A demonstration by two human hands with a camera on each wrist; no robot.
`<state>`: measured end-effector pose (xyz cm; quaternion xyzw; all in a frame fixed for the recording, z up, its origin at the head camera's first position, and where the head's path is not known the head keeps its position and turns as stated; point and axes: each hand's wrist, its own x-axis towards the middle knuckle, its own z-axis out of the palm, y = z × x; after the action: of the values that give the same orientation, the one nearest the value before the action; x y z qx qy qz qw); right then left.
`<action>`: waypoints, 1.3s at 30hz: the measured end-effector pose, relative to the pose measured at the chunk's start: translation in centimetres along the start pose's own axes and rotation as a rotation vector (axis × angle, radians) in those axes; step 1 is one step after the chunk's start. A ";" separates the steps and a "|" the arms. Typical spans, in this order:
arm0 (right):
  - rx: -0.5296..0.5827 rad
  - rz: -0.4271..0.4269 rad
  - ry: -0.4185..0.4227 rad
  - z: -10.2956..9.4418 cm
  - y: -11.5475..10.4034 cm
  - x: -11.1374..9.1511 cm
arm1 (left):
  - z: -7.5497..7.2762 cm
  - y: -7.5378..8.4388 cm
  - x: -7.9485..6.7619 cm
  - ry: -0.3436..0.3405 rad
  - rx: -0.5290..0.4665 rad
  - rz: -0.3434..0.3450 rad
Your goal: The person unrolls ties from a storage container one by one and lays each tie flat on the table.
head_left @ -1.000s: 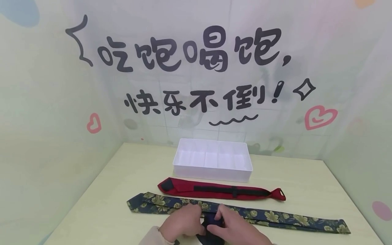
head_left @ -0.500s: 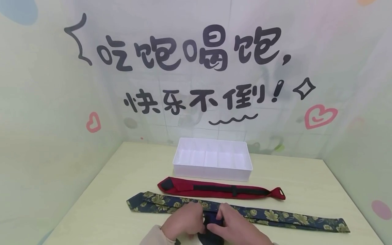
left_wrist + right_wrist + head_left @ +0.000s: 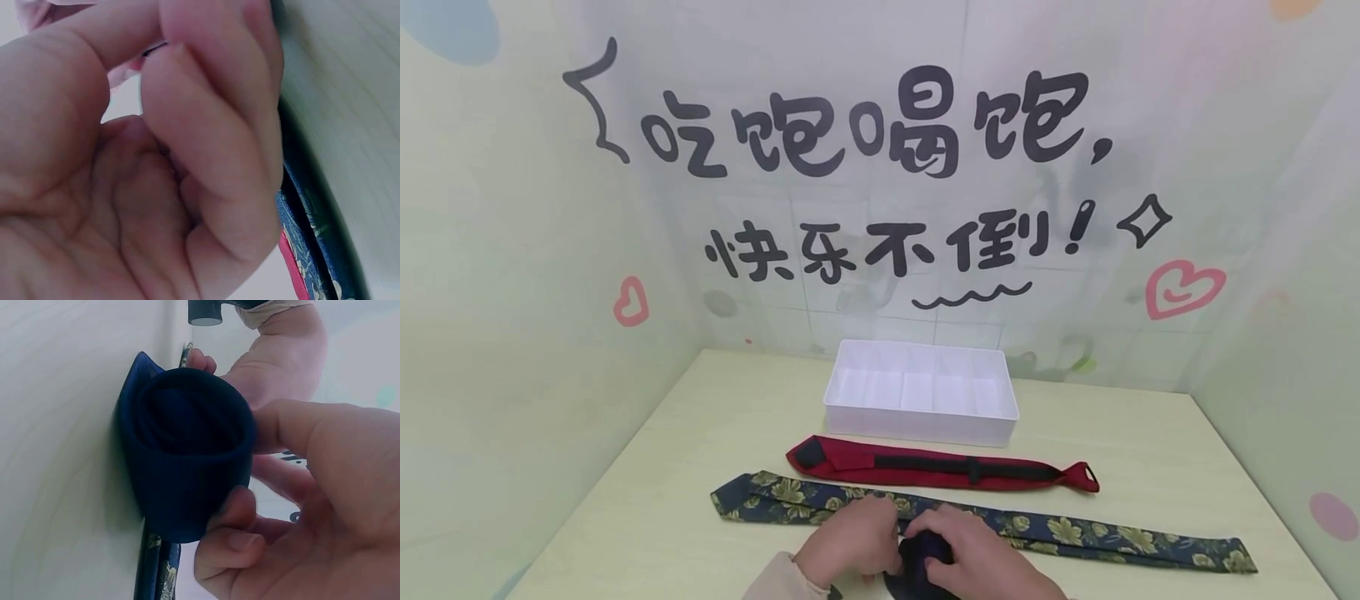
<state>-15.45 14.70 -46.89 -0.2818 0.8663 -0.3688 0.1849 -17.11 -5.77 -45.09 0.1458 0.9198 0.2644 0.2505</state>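
A dark navy necktie point(image 3: 934, 546), wound into a thick roll, lies between the two hands at the near side of the table. My right hand point(image 3: 977, 557) grips the roll from the right, fingers and thumb around it. In the right wrist view the coiled end of the roll point(image 3: 194, 481) faces the camera, and a pointed flap sticks out on its table side. My left hand point(image 3: 855, 540) holds the tie from the roll's left side; its curled fingers point(image 3: 206, 144) fill the left wrist view and hide their contact. Just beyond the hands lies a navy floral necktie point(image 3: 1066, 531).
A red necktie point(image 3: 850, 460) with a black strap lies back side up behind the floral one. Farther back stands a white divided box point(image 3: 921, 425), near the printed curtain point(image 3: 760, 317). Side curtains border the pale table point(image 3: 700, 425).
My right hand's fingers have moved left over the top of the roll, and its thumb has shifted. The left hand stays nearly in place. The other ties and box have not moved.
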 end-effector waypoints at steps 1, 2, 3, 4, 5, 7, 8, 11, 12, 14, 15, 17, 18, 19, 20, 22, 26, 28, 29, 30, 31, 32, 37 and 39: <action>0.000 -0.007 -0.014 0.1 0.7 0.1 | 0.0 0.0 0.0 0.000 0.002 0.002; 0.002 0.002 -0.028 0.2 1.0 0.2 | 0.1 -0.2 0.2 0.002 0.015 0.003; 0.002 0.006 -0.034 0.5 2.0 0.4 | 0.2 -0.2 0.3 0.001 0.015 0.003; 0.004 0.009 -0.030 1.0 3.2 0.7 | 0.2 -0.2 0.3 0.002 0.016 0.006; 0.003 0.022 -0.029 1.0 3.2 0.6 | 0.2 -0.3 0.3 0.003 0.022 0.010; 0.015 0.052 -0.026 0.8 2.8 0.3 | 0.2 -0.3 0.3 0.003 0.028 0.013; 0.029 0.085 -0.026 0.7 2.2 0.2 | 0.3 -0.4 0.4 0.003 0.032 0.014; 0.059 0.154 -0.029 0.0 -0.3 -0.7 | 0.4 -0.6 0.4 -0.001 0.037 0.009; 0.080 0.173 -0.031 0.0 -0.3 -0.7 | 0.4 -0.6 0.5 -0.004 0.033 0.004; 0.109 0.202 -0.032 0.0 -0.1 -0.8 | 0.5 -0.8 0.5 -0.006 0.027 0.002; 0.112 0.212 -0.030 0.0 -0.1 -0.9 | 0.4 -0.9 0.4 -0.009 0.022 0.000; 0.125 0.224 -0.016 0.0 0.0 -1.1 | 0.4 -1.0 0.4 -0.017 0.024 -0.001; 0.129 0.227 -0.011 -0.1 0.1 -1.2 | 0.3 -1.0 0.3 -0.019 0.020 0.004; 0.122 0.229 -0.004 -0.1 0.1 -1.3 | 0.3 -1.0 0.2 -0.016 0.019 0.014; 0.115 0.232 0.003 -0.1 0.1 -1.4 | 0.1 -1.0 0.1 -0.012 0.020 0.023; 0.107 0.235 0.017 -0.1 0.0 -1.5 | 0.0 -1.0 -0.1 -0.003 0.021 0.044; 0.075 0.222 0.043 0.0 0.1 -1.8 | -0.6 -0.7 -0.8 0.011 0.000 0.070; 0.064 0.213 0.050 0.0 0.1 -1.8 | -0.9 -0.7 -0.8 0.008 -0.008 0.072; 0.058 0.209 0.053 0.0 0.1 -1.9 | -0.9 -0.7 -0.8 0.008 -0.012 0.075; 0.059 0.207 0.056 -0.1 0.1 -1.9 | -1.0 -0.7 -0.8 0.009 -0.013 0.078; 0.061 0.205 0.059 -0.1 0.2 -1.9 | -1.0 -0.8 -0.7 0.011 -0.013 0.081; 0.065 0.205 0.061 -0.1 0.2 -1.9 | -1.0 -0.9 -0.6 0.012 -0.011 0.085; 0.079 0.200 0.065 -0.2 0.2 -2.0 | -1.1 -1.1 -0.4 0.007 -0.004 0.094; 0.085 0.205 0.064 -0.3 0.2 -2.0 | -1.2 -1.1 -0.4 0.002 -0.001 0.098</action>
<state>-14.18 16.23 -46.66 -0.1719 0.8796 -0.3931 0.2057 -17.56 -7.35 -44.72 0.1904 0.9117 0.2768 0.2365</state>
